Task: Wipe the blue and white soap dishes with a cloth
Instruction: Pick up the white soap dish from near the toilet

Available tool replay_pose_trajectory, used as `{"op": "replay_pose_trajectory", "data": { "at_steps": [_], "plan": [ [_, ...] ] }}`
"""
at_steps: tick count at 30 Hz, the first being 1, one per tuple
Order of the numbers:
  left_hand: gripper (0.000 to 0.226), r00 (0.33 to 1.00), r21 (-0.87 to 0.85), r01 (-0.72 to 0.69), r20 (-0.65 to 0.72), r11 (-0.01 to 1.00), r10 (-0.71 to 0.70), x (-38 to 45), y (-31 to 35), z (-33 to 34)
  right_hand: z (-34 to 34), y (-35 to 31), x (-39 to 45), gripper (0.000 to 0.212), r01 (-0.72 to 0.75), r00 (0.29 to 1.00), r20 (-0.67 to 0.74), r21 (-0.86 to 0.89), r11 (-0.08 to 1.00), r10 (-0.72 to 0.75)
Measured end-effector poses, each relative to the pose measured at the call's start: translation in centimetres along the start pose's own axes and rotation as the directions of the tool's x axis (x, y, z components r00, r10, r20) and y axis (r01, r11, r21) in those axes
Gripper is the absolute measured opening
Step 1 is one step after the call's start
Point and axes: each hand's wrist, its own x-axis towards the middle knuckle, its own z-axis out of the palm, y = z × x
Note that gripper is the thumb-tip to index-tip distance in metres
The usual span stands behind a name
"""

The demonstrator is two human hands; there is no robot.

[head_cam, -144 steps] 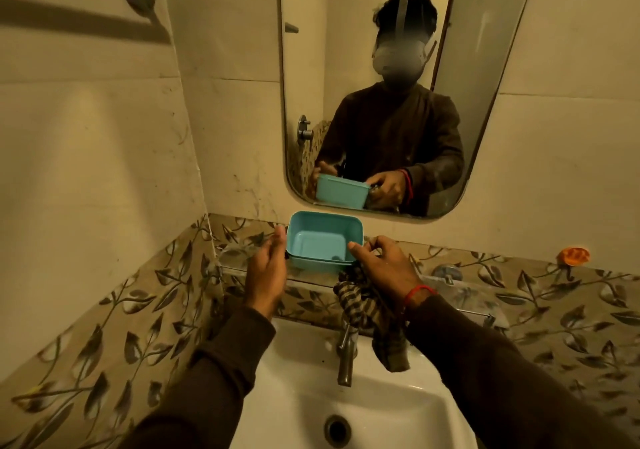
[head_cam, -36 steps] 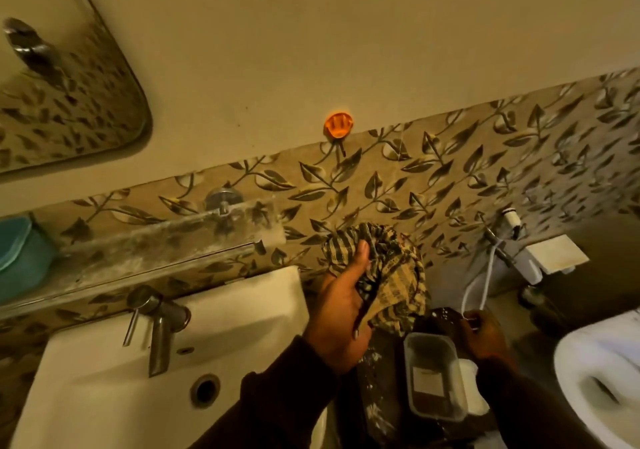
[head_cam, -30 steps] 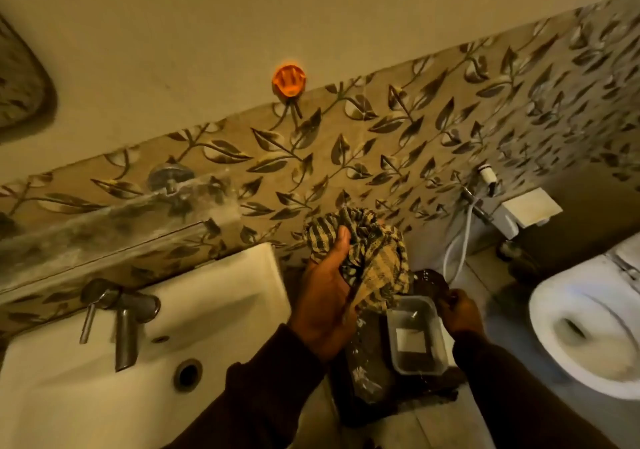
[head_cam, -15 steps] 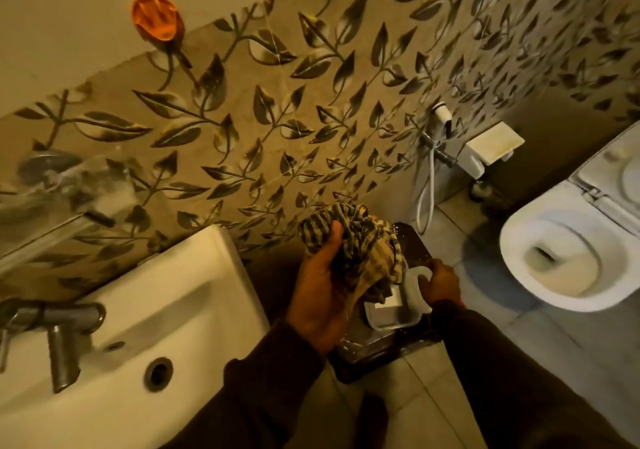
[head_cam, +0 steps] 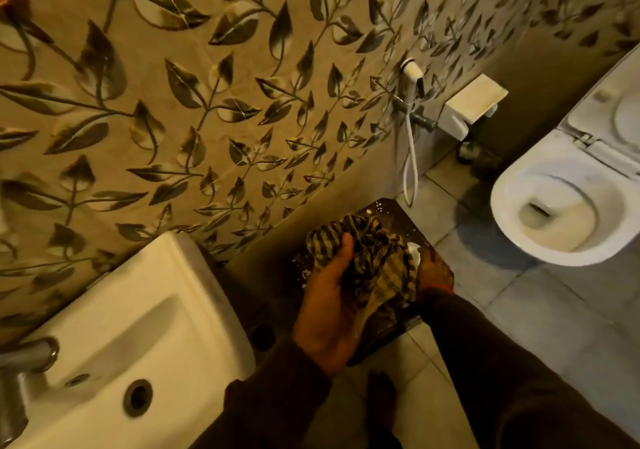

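The soft checked cloth [head_cam: 363, 261] is bunched in the closed left hand [head_cam: 329, 313]; the light, rigid white soap dish [head_cam: 412, 253] is gripped at its rim by the right hand [head_cam: 433, 272].

Left hand [head_cam: 330, 305] at six o'clock grips a bunched cloth [head_cam: 367, 258]; right hand [head_cam: 433, 270] reaches beneath it, fingers hidden.

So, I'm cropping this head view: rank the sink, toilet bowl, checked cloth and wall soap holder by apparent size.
1. Sink, though it's nearest the camera.
2. Toilet bowl.
3. Checked cloth.
4. Wall soap holder.
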Motion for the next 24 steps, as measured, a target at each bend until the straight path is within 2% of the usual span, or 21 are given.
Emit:
{"op": "replay_pose_trajectory", "data": {
  "at_steps": [2,5,8,14,19,22,24],
  "plan": [
    [0.051,1.000,0.007,0.008,-0.003,1.000,-0.008,0.5,-0.5,-0.3,0.4,0.6,0.5,0.060,-0.037,0.999,0.030,-0.002,0.999,0.037],
    [0.051,1.000,0.013,0.029,-0.005,0.999,-0.029,1.5,-1.0,-0.8,0.9,1.5,1.0,0.083,-0.009,0.995,0.098,-0.139,0.990,0.022],
    [0.050,0.998,0.010,0.063,0.003,0.998,-0.063,2.1,-1.3,-1.4,1.5,1.9,1.3,0.104,0.011,0.992,0.127,-0.181,0.983,0.012],
    [0.052,0.998,0.015,0.055,-0.023,0.998,-0.055,2.2,-1.1,-1.1,1.3,1.2,2.0,0.094,0.070,0.995,0.090,-0.241,0.968,-0.050],
    [0.051,0.999,-0.005,0.038,-0.014,0.999,-0.038,1.1,0.2,-0.3,-1.2,-0.4,1.5,0.087,0.025,1.000,0.004,-0.114,0.993,-0.024],
    [0.047,0.999,0.015,0.024,0.024,1.000,-0.025,-0.2,1.6,0.3,-3.7,-2.3,0.5,0.085,0.084,0.994,-0.065,-0.064,0.994,-0.088],
    [0.049,0.999,0.009,0.006,0.038,1.000,-0.006,-1.4,2.8,0.6,-5.6,-4.5,-0.6,0.087,0.182,0.977,-0.101,-0.054,0.982,-0.187]
  ]
}}
